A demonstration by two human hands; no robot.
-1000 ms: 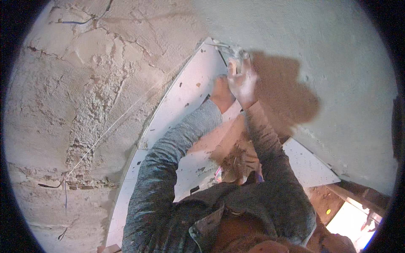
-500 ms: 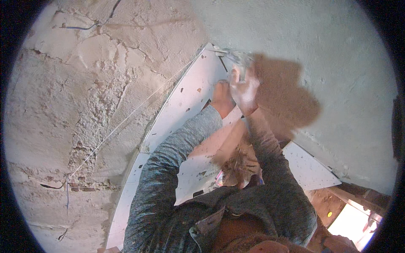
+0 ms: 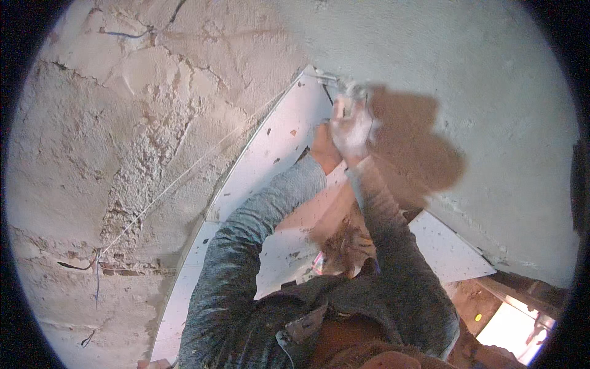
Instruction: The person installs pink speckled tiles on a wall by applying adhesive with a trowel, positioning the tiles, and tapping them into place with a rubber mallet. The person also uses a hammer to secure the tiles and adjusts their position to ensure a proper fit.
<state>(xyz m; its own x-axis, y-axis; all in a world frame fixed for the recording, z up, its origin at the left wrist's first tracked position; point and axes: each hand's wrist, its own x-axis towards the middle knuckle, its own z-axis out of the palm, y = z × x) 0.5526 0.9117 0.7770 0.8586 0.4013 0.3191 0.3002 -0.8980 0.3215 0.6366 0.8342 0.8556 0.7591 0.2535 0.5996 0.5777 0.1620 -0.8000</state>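
A long white panel (image 3: 275, 138) speckled with dark spots runs up to a corner where two walls meet. My left hand (image 3: 326, 149) rests against the panel close to that corner; its fingers are mostly hidden by the other hand. Smeared with whitish paste, my right hand (image 3: 353, 129) is beside it with fingers curled around something pale that I cannot make out. Just above the right fingers, a lump of wet grey-white paste (image 3: 353, 90) sits at the panel's edge against the smooth wall. Motion blurs the right fingers.
Rough, cracked plaster wall (image 3: 92, 160) fills the left, with a taut white string (image 3: 166, 192) along the panel and loose wires (image 3: 78, 265). A smooth grey-green wall (image 3: 504, 123) lies right. Another white panel piece (image 3: 445, 246) and a bright opening (image 3: 513, 329) are lower right.
My right hand has shifted slightly left and down at the paste. My left hand stays nearly in place against the panel. The whole view has moved a little.
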